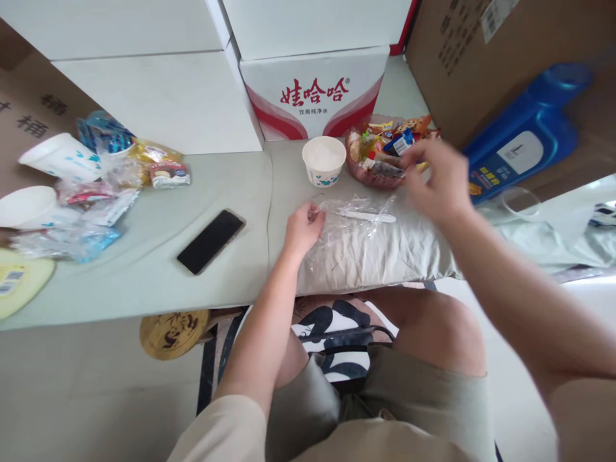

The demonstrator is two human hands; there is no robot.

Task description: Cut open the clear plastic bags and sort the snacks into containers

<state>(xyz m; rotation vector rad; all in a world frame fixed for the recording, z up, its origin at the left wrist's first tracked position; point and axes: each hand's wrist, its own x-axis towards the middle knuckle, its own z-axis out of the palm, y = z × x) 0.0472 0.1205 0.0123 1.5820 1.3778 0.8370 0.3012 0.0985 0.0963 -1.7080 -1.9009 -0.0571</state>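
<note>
My left hand [302, 230] is closed on the left edge of a clear plastic wrapper [353, 228] lying on the grey cloth. A white plastic utensil [368, 216] lies inside the wrapper. Blurred by motion, my right hand [440, 183] hovers by a pink bowl of wrapped snacks [380, 154], fingers curled near the packets; I cannot make out whether it holds anything. A white paper cup [324, 160] stands just left of the bowl.
A black phone [210, 240] lies left of my left hand. Paper cups and snack wrappers [91, 186] crowd the far left. White cartons [312, 90] and a brown box [481, 58] wall the back; a blue container [524, 135] leans right.
</note>
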